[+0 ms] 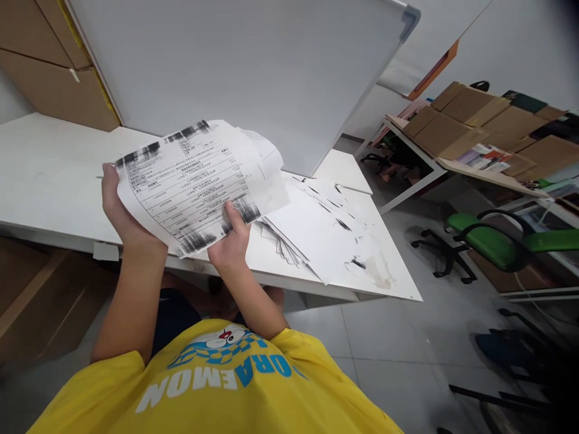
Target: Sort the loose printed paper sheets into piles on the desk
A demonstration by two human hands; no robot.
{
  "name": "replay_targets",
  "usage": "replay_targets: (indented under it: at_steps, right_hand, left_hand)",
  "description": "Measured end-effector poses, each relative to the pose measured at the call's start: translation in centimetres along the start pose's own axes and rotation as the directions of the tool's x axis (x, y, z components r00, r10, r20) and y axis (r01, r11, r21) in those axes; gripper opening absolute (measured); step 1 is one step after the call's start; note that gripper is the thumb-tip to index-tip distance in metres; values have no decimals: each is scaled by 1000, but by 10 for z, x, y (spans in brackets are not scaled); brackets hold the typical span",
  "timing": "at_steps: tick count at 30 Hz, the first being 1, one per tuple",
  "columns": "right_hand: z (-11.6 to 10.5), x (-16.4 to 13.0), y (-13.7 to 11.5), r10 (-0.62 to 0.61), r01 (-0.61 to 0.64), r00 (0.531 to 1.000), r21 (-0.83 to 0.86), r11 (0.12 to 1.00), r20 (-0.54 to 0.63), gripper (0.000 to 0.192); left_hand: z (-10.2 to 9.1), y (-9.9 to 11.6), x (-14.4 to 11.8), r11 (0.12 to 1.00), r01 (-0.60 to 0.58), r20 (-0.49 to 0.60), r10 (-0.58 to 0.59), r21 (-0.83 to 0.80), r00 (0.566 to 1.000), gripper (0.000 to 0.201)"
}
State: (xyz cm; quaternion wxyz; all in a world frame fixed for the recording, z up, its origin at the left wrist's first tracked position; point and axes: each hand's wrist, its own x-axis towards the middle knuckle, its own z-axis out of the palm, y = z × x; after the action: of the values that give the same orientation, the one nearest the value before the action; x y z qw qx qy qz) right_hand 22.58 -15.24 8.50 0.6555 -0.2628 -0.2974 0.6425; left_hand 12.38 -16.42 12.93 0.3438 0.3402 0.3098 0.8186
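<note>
Left hand [118,208]: its grip is closed on the left edge of the papers [190,181].
Right hand [231,241]: its grip pinches the bottom right corner, thumb on top.
Papers: printed sheets, held up just over the white counter [49,175].
Pile [330,229]: more loose sheets lie on the counter, right of the hands.
Board [253,66]: big, white, leaning behind the papers.
Chair [497,241]: green, on the floor, well apart.

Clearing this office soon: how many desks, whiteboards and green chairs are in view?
Desks: 2 (white desk, far desk)
Whiteboards: 1 (whiteboard)
Green chairs: 1 (chair)
Total: 4
</note>
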Motion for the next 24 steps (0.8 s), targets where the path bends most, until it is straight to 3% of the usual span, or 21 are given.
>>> replay_targets:
  at_steps: [2,6,11,15,20,24]
  right_hand:
    - [-4,2,6,-6,5,1000,-53,999,-6,45]
    - [-5,2,11,-10,7,998,-51,999,-62,44]
    - [-7,2,15,-13,8,996,-57,998,-88,44]
    - [-10,1,14,-24,15,996,-104,994,-85,42]
    - [-7,-13,-1,-2,-1,998,-36,999,-69,49]
    - [-24,-19,-19,82,-81,996,41,996,-27,44]
  left_hand:
    - [6,5,-11,999,13,51,-11,-47,999,55]
    - [3,5,-23,996,57,38,-55,-66,998,69]
    - [-15,-12,-19,975,221,-25,-220,8,975,43]
    - [-24,-18,-8,973,227,-142,-232,-49,962,39]
    - [-28,-14,9,968,251,-18,-251,2,968,42]
    - [-35,-9,16,976,210,-1,-210,50,978,42]
